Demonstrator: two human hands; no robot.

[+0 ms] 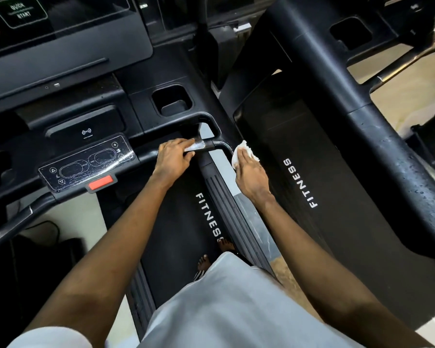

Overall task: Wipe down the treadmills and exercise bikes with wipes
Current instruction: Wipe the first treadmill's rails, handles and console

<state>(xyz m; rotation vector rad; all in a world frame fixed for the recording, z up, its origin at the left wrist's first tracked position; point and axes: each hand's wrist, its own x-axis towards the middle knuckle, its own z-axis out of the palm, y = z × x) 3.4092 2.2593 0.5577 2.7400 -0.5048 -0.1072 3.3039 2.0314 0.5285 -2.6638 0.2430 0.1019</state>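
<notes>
I stand on a black treadmill belt (181,237) marked FITNESS. My left hand (173,156) grips the front handlebar (212,144) at its silver sensor, with a bit of white wipe under the fingers. My right hand (251,177) presses a crumpled white wipe (241,151) against the curved right end of that handlebar, fingers fairly straight over the wipe. The control panel (86,164) with oval buttons and a red stop tab (101,183) sits left of my left hand.
A second treadmill (312,172) stands close on the right, its wet black side rail (392,156) running diagonally. The console screen (60,28) and a cup holder (172,100) lie ahead. Pale floor (68,217) shows at the left.
</notes>
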